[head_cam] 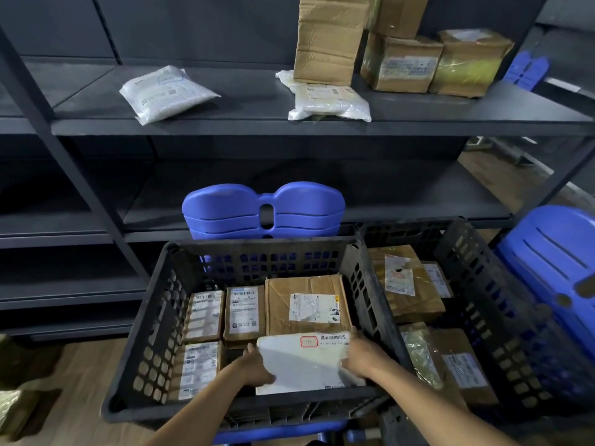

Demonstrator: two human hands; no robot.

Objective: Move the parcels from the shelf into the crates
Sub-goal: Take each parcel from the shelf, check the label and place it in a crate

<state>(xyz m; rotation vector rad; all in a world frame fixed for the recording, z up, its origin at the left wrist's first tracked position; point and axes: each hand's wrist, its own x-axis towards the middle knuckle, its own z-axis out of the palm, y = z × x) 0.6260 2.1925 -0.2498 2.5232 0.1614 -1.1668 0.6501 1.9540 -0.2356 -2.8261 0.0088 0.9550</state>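
A flat white parcel (306, 362) with a barcode label sits low inside the near black crate (141, 342). My left hand (256, 365) grips its left edge and my right hand (360, 355) grips its right edge. Several brown boxes (307, 302) lie packed around it in that crate. A second black crate (483, 284) to the right holds more brown parcels (405, 284). On the dark shelf (257, 127) above lie a white bag parcel (167, 91), another white bag (328, 103) and several cardboard boxes (402, 64).
Stacked blue plastic stools (264, 210) stand behind the near crate, another blue stool (553, 259) at the right. The lower shelf boards are dark. Wooden floor shows at the lower left, where a greenish wrapped parcel (13, 410) lies.
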